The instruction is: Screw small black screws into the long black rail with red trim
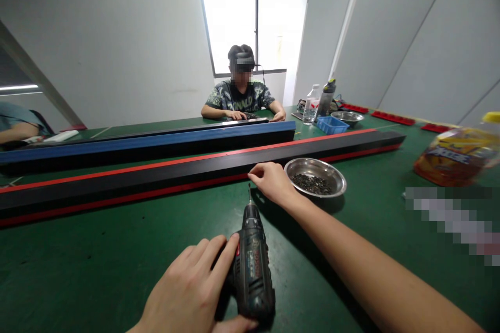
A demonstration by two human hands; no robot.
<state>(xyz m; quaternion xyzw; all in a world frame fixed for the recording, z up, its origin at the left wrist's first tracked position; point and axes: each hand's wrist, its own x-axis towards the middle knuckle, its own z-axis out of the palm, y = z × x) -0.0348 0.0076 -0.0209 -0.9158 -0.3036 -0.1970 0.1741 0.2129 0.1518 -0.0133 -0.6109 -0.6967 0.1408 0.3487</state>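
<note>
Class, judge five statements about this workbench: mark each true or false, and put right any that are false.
1. The left hand holds the drill. True.
2. The right hand is inside the bowl of dark pieces. False: the right hand is outside the bowl, to its left.
3. A person is across the table. True.
4. The blue tray is on the near side of the red-edged bar. False: the blue tray is beyond the red-edged bar.
5. The amber bottle is to the right of the bowl. True.
</note>
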